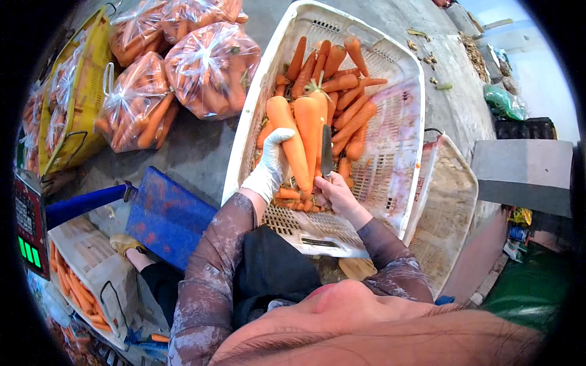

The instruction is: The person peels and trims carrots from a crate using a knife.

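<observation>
My left hand [268, 168], in a white glove, is closed around a large carrot [287, 137] above the crate. A second large carrot [307, 125] with a trimmed green top lies against it, tip pointing toward me. My bare right hand [337, 194] grips a knife [327, 152] that points away from me, and its thumb is close to the carrot tips. Beneath both hands stands a white plastic crate [403, 91], stained inside. Loose carrots [354, 119] are heaped at its far end, with smaller pieces near my side.
Clear bags of carrots [213, 70] stand on the floor at the upper left, beside a yellow crate [73, 110]. A blue platform scale [168, 207] is at my left, near a white crate of carrots [91, 268]. Another dirty crate [448, 201] leans at right.
</observation>
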`<action>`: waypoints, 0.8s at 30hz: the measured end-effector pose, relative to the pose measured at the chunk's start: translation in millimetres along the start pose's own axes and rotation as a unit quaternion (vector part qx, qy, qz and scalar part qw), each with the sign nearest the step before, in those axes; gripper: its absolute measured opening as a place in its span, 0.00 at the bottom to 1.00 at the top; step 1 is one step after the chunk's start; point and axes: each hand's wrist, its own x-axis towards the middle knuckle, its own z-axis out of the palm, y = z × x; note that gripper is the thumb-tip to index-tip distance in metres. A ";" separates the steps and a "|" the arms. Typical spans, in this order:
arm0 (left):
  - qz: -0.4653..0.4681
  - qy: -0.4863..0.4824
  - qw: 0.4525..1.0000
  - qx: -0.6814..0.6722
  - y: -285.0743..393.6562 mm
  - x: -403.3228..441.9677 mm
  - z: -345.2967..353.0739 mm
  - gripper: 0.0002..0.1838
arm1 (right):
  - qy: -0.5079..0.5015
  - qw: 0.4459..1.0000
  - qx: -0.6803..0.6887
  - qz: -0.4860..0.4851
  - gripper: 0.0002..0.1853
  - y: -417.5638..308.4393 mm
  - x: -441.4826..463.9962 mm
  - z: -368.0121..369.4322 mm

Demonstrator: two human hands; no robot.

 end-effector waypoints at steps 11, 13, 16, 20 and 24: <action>0.007 -0.070 0.995 0.068 11.0 -26.4 41.4 0.44 | 0.179 0.961 -0.018 -0.210 0.11 -63.2 7.3 -33.0; -0.024 -0.017 0.997 0.065 4.3 -24.6 35.3 0.43 | 0.113 0.970 0.059 -0.207 0.15 -66.9 2.1 -22.2; -0.095 -0.015 0.991 0.099 -0.9 -25.3 34.3 0.42 | 0.103 0.974 0.139 -0.145 0.13 -60.0 -0.7 -34.0; -0.012 0.107 0.986 0.129 5.2 -48.9 33.7 0.40 | 0.078 0.948 0.275 -0.142 0.17 -57.9 8.9 -47.5; 0.148 0.000 0.984 0.104 33.0 -128.8 29.1 0.51 | -0.114 0.910 0.385 -0.103 0.29 -58.6 12.1 -77.9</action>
